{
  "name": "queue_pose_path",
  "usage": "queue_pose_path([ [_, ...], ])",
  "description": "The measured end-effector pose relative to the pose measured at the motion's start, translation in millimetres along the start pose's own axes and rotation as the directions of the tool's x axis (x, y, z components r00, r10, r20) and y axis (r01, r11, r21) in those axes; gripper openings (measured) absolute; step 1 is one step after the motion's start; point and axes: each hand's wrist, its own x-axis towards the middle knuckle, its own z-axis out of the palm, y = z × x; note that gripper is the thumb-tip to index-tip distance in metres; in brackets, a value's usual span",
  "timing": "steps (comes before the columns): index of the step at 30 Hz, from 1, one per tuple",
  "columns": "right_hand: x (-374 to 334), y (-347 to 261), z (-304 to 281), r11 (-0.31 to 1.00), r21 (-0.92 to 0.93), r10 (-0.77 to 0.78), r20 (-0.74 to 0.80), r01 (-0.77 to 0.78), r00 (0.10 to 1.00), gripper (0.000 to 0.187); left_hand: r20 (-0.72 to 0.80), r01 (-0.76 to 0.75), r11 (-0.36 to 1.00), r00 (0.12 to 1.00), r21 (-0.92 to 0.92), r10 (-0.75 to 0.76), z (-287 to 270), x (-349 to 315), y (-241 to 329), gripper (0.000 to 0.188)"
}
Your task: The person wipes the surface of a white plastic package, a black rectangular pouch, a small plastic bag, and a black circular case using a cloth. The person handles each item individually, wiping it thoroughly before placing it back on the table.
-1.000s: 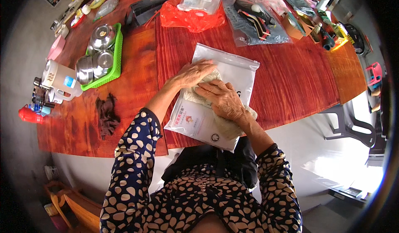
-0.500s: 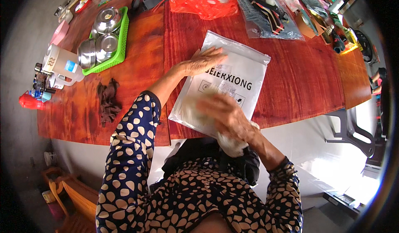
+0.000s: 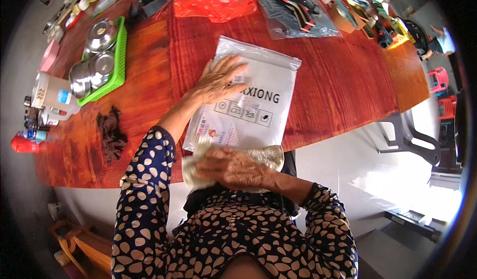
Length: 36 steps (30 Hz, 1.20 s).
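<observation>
Bag [image 3: 258,75] under L hand [image 3: 221,80], basket [image 3: 120,55] w/ bowls [image 3: 102,35]

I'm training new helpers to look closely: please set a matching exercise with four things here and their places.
1. left hand
2. right hand
3. metal containers
4. dark brown rag

A. in the green basket
B. crumpled on the red-brown table
C. spread on the zip bag
D. on the pale cloth

Pairs: 1-C; 2-D; 3-A; 4-B
</observation>
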Motion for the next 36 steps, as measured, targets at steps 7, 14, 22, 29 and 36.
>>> queue_pose_path([
  [7,-49.4,47.8,-33.9,0.797,-0.405,0.291,-0.393,-0.448,0.872,0.056,-0.103,-0.044,0.992,0.993,0.118,0.056,3.5,-7.4,2.4,0.077],
  [14,-69.4,121.3,-48.8,0.486,-0.192,0.579,-0.66,-0.853,0.479,0.061,-0.11,-0.021,0.986,0.993,0.163,0.039,3.2,-4.9,8.6,0.076],
  [22,-68.6,62.5,-39.7,0.728,-0.267,0.512,-0.402,-0.632,0.759,0.05,-0.205,-0.078,0.975,0.971,0.207,0.121,8.0,-3.3,1.4,0.073],
  [29,-77.2,20.0,-29.5,0.907,-0.188,0.34,-0.204,-0.378,0.918,0.049,-0.164,-0.066,0.984,0.982,0.166,0.094,6.1,-1.2,3.0,0.069],
  [36,-71.3,72.6,-54.5,0.709,-0.21,0.549,-0.435,-0.673,0.714,0.049,-0.15,-0.094,0.977,0.981,0.194,0.124,2.6,-7.2,7.8,0.072],
])
